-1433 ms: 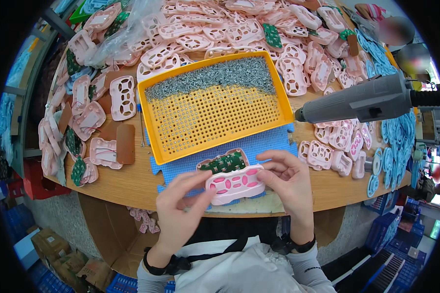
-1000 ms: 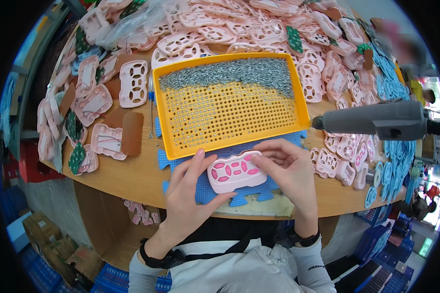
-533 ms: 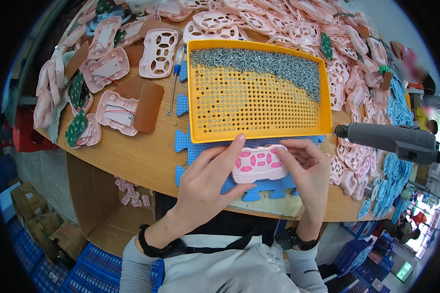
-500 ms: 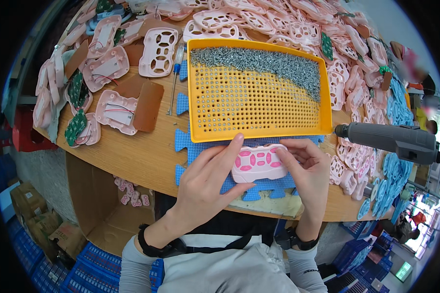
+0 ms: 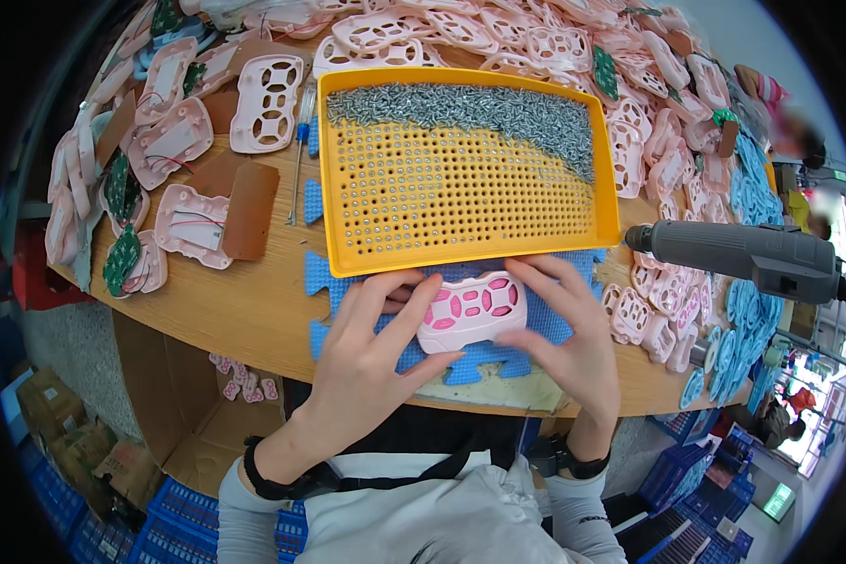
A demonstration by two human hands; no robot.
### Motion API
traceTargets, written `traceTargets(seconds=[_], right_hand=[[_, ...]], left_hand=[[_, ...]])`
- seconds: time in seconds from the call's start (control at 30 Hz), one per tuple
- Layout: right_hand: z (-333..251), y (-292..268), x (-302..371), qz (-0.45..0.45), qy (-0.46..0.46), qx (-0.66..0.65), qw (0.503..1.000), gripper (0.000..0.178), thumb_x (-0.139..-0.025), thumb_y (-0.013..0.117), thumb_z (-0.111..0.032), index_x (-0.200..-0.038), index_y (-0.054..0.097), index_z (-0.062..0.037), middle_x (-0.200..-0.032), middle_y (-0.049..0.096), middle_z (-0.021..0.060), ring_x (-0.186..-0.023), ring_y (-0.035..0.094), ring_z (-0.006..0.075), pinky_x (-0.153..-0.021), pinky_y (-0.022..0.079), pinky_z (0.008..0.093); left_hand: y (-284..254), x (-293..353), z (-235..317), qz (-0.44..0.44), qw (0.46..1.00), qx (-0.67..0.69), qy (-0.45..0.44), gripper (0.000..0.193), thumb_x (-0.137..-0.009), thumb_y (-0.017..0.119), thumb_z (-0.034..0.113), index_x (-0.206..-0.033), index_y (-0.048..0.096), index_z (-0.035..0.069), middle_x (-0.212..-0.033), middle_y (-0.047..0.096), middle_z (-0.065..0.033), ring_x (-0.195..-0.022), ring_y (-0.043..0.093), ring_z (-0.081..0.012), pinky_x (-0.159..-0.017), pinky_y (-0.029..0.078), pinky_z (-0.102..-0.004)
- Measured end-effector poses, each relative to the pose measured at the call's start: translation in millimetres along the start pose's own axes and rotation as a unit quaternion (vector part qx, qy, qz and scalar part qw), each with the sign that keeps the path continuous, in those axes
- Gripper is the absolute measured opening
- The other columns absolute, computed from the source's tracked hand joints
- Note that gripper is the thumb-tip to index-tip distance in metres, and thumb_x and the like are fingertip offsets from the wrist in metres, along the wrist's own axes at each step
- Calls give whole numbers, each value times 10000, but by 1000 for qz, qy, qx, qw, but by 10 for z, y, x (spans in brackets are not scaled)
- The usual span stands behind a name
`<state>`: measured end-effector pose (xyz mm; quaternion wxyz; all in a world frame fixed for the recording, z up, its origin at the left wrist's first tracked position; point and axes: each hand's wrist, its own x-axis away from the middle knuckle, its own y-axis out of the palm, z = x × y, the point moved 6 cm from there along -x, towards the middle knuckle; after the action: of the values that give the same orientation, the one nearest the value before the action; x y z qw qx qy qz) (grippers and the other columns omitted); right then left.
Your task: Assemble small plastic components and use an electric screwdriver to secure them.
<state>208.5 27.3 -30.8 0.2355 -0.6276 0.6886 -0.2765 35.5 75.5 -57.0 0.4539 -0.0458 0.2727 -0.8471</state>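
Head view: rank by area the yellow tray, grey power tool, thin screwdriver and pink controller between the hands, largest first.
1. Yellow tray
2. Grey power tool
3. Pink controller
4. Thin screwdriver

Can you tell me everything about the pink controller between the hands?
The controller is pale pink and looks plastic. Darker pink buttons form two rings, with small ones between. It faces up, on or above a blue mat; I can't tell which. The left hand is at its left end, the right hand at its right, both seemingly touching it.

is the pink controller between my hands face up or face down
Face up: the pink controller shows its darker pink buttons to the camera.
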Motion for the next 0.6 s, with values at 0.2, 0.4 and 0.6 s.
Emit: traceTargets(seconds=[0.2, 0.4, 0.6], right_hand=[[93, 21, -4, -67, -24, 1, 997, 637, -588, 796, -108, -1174, 558, -35, -1152, 570, 130, -1072, 517, 310, -918, 424, 368], [70, 18, -32, -69, -51, 14, 996, 645, -587, 794, -121, -1173, 538, -34, -1142, 571, 117, -1078, 503, 319, -923, 414, 378], [93, -1, -43, -77, -50, 24, 996, 623, -578, 792, -124, -1145, 552, -32, -1141, 563, 108, -1078, 499, 310, -916, 416, 370]], left_hand=[[18, -22, -25, -31, 999, -26, 26, 603, -610, 813, 144, -1136, 576, -30, -1051, 531, -116, -928, 539, -259, -759, 487, -334], [1, -54, 11, -50, 998, -37, 13, 634, -592, 826, 151, -1148, 572, -19, -1045, 536, -116, -937, 536, -276, -780, 473, -358], [16, -61, -6, -64, 997, -35, 2, 650, -581, 831, 149, -1154, 567, -11, -1047, 536, -116, -947, 539, -285, -789, 468, -369]])
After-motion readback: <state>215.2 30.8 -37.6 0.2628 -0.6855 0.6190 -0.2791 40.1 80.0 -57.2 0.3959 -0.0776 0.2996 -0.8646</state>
